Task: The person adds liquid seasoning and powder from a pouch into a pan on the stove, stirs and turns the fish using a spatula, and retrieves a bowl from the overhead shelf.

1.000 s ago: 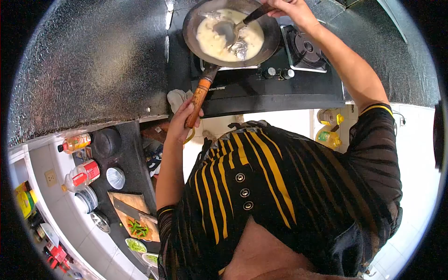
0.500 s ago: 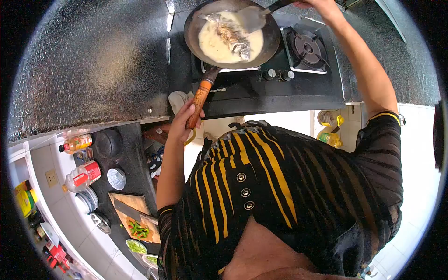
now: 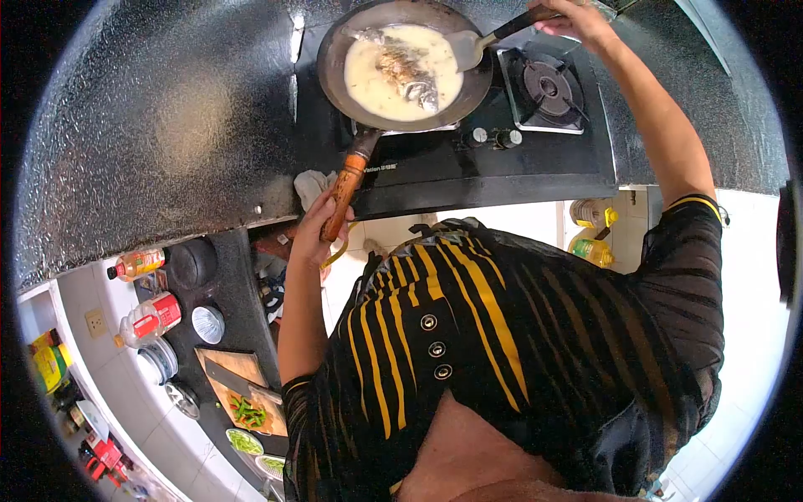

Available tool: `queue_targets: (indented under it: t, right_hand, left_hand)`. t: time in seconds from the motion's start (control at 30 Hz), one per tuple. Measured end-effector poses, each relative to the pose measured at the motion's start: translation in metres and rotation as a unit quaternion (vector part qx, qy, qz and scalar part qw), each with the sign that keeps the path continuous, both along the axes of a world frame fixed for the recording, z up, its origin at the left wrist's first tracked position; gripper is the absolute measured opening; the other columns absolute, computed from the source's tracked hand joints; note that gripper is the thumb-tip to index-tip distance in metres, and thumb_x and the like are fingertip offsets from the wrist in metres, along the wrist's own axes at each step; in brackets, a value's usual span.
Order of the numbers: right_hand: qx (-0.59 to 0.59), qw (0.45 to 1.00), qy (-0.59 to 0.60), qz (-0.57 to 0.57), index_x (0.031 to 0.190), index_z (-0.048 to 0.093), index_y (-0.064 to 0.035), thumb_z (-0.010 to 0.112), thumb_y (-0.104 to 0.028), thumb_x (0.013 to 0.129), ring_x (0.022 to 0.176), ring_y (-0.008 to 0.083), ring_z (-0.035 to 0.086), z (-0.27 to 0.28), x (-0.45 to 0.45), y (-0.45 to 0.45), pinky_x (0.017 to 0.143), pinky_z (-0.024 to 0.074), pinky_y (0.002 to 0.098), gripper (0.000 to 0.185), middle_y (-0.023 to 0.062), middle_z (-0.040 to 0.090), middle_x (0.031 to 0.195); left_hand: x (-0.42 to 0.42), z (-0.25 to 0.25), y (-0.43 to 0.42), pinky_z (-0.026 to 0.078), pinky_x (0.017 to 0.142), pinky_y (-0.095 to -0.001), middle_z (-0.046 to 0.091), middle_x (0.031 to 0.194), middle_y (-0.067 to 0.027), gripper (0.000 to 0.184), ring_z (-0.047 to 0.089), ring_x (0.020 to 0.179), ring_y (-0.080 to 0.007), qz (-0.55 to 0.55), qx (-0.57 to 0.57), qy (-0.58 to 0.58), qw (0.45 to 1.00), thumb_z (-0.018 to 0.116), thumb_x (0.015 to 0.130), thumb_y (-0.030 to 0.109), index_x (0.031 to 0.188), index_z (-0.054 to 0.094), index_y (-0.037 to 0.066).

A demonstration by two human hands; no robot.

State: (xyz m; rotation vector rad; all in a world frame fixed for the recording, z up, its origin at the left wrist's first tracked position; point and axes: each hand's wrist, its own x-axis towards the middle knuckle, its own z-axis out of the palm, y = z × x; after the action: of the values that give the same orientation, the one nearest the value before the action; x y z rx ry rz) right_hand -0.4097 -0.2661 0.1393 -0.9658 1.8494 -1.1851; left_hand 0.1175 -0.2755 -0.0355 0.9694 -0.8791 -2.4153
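Observation:
My left hand is closed around the wooden handle of a dark wok, which sits over the left side of the stove. In the wok a whole browned fish lies in milky broth. My right hand grips the black handle of a metal spatula above the right burner. The spatula's blade is at the right side of the wok, touching the broth's edge. A pale cloth lies on the counter beside my left hand.
The right burner has no pan on it. On the left counter are a cutting board with a cleaver and sliced peppers, bowls of greens, a glass bowl and bottles. Oil bottles stand below the stove.
The wok and its handle have shifted slightly left and down. The spatula has drawn back from beside the fish toward the wok's right side, and more of my right hand shows.

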Motion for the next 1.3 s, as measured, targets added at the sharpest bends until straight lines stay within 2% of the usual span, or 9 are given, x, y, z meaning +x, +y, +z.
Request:
queue_targets:
  t: [0.2, 0.27, 0.3, 0.53, 0.67, 0.7, 1.0, 1.2, 1.3]
  right_hand:
    - [0.002, 0.998, -0.067, -0.005, 0.102, 0.059, 0.0060, 0.051, -0.026, 0.087, 0.075, 0.0269, 0.065, -0.023, 0.000, 0.001, 0.067, 0.0551, 0.0336, 0.036, 0.0189, 0.065, 0.087]
    - [-0.020, 0.990, -0.092, 0.103, 0.109, 0.052, -0.0036, 0.052, -0.024, 0.090, 0.092, 0.0228, 0.063, -0.040, -0.013, 0.000, 0.079, 0.0529, 0.0297, 0.028, 0.0136, 0.059, 0.113]
    - [-0.021, 0.990, -0.119, 0.079, 0.109, 0.052, -0.0036, 0.050, -0.023, 0.091, 0.094, 0.0263, 0.063, -0.049, -0.014, 0.001, 0.081, 0.0530, 0.0306, 0.027, 0.0161, 0.057, 0.117]
    - [-0.070, 0.967, -0.244, 0.035, 0.110, 0.050, -0.0015, 0.048, -0.018, 0.090, 0.093, 0.0282, 0.062, -0.111, -0.012, 0.004, 0.081, 0.0530, 0.0312, 0.027, 0.0156, 0.058, 0.115]
    - [-0.098, 0.951, -0.292, -0.023, 0.109, 0.048, 0.0000, 0.046, -0.024, 0.089, 0.083, 0.0259, 0.065, -0.138, -0.007, 0.006, 0.073, 0.0541, 0.0277, 0.031, 0.0169, 0.059, 0.114]
    - [-0.105, 0.950, -0.292, -0.035, 0.105, 0.048, -0.0006, 0.046, -0.025, 0.088, 0.075, 0.0240, 0.064, -0.140, -0.003, 0.005, 0.065, 0.0537, 0.0261, 0.029, 0.0175, 0.060, 0.112]
    - [-0.109, 0.969, -0.215, -0.049, 0.099, 0.050, -0.0041, 0.045, -0.025, 0.088, 0.070, 0.0195, 0.061, -0.097, 0.024, 0.002, 0.065, 0.0508, 0.0262, 0.024, 0.0179, 0.060, 0.112]
    - [-0.122, 0.977, -0.174, -0.020, 0.095, 0.053, -0.0007, 0.050, -0.025, 0.087, 0.066, 0.0180, 0.060, -0.054, 0.048, -0.012, 0.063, 0.0500, 0.0258, 0.026, 0.0181, 0.062, 0.108]
    - [-0.119, 0.982, -0.146, 0.029, 0.096, 0.055, -0.0030, 0.051, -0.023, 0.088, 0.069, 0.0150, 0.059, -0.033, 0.062, -0.014, 0.064, 0.0497, 0.0250, 0.022, 0.0138, 0.062, 0.108]
  left_hand:
    - [0.000, -0.005, 0.001, 0.043, 0.049, -0.0230, 0.058, 0.082, -0.0092, 0.054, 0.052, 0.055, -0.0130, 0.019, 0.008, -0.010, 1.000, 0.054, 0.089, 0.029, 0.133, 0.033, 0.005]
    - [0.001, -0.006, 0.000, 0.043, 0.047, -0.0224, 0.058, 0.082, -0.0101, 0.056, 0.052, 0.054, -0.0129, 0.004, -0.008, -0.003, 1.000, 0.056, 0.088, 0.030, 0.134, 0.033, 0.006]
    - [0.001, -0.004, 0.000, 0.043, 0.047, -0.0224, 0.058, 0.082, -0.0101, 0.056, 0.052, 0.054, -0.0129, 0.005, -0.008, -0.003, 1.000, 0.056, 0.088, 0.030, 0.134, 0.033, 0.006]
    - [-0.002, 0.001, -0.001, 0.042, 0.049, -0.0234, 0.058, 0.081, -0.0117, 0.059, 0.052, 0.055, -0.0151, 0.003, 0.001, 0.000, 1.000, 0.055, 0.089, 0.028, 0.134, 0.031, 0.000]
    - [-0.001, -0.002, -0.001, 0.043, 0.045, -0.0207, 0.058, 0.083, -0.0097, 0.058, 0.053, 0.054, -0.0116, -0.002, -0.013, -0.014, 1.000, 0.056, 0.088, 0.032, 0.132, 0.033, 0.003]
    - [0.000, -0.004, -0.001, 0.043, 0.045, -0.0207, 0.058, 0.083, -0.0097, 0.058, 0.053, 0.054, -0.0116, 0.000, -0.013, -0.016, 1.000, 0.056, 0.088, 0.032, 0.132, 0.033, 0.003]
    - [-0.005, -0.002, 0.006, 0.041, 0.048, -0.0227, 0.059, 0.081, -0.0112, 0.062, 0.053, 0.056, -0.0144, 0.014, -0.002, -0.003, 1.000, 0.057, 0.087, 0.029, 0.135, 0.030, 0.000]
    - [-0.004, -0.007, 0.006, 0.042, 0.047, -0.0230, 0.059, 0.081, -0.0116, 0.059, 0.052, 0.055, -0.0145, 0.023, -0.009, 0.004, 1.000, 0.055, 0.088, 0.027, 0.135, 0.031, 0.001]
    - [-0.004, -0.002, 0.006, 0.043, 0.048, -0.0232, 0.059, 0.082, -0.0101, 0.052, 0.054, 0.060, -0.0132, 0.010, -0.009, -0.003, 1.000, 0.054, 0.089, 0.027, 0.132, 0.036, 0.003]
